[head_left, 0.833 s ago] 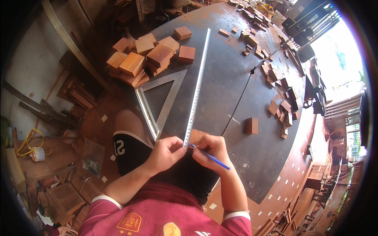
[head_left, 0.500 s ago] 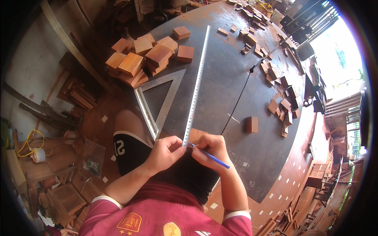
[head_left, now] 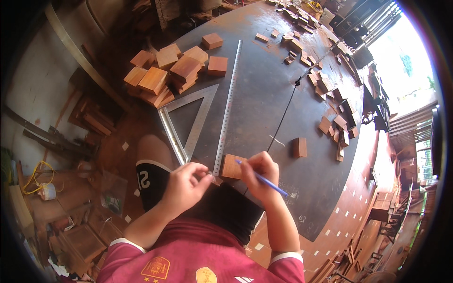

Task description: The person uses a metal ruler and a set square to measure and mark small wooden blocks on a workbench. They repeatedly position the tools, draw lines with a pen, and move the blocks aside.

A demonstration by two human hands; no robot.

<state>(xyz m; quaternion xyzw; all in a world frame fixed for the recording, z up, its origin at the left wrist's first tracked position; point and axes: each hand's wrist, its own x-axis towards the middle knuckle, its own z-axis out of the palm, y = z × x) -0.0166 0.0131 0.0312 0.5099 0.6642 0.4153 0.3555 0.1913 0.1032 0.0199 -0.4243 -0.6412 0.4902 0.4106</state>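
My left hand (head_left: 187,186) pinches at the near end of a long, straight ruler (head_left: 227,109), which stretches away over the dark tabletop. My right hand (head_left: 260,174) is closed around a blue pen (head_left: 271,184), with one end showing above a wooden block (head_left: 230,166). This block sits at the table's near edge, just right of the ruler, and the right fingers partly cover it. A metal triangle square (head_left: 198,123) lies left of the ruler, beside my left hand.
A heap of wooden blocks (head_left: 154,80) rests at the table's far left. One block (head_left: 299,147) stands alone to the right. Several more blocks (head_left: 325,85) lie scattered along the right side. A thin dark line (head_left: 284,118) runs across the dark tabletop (head_left: 264,94).
The ruler and my left hand have shifted left, and the ruler's far end has come nearer. My right hand has moved up and right with the pen, uncovering more of the near block.
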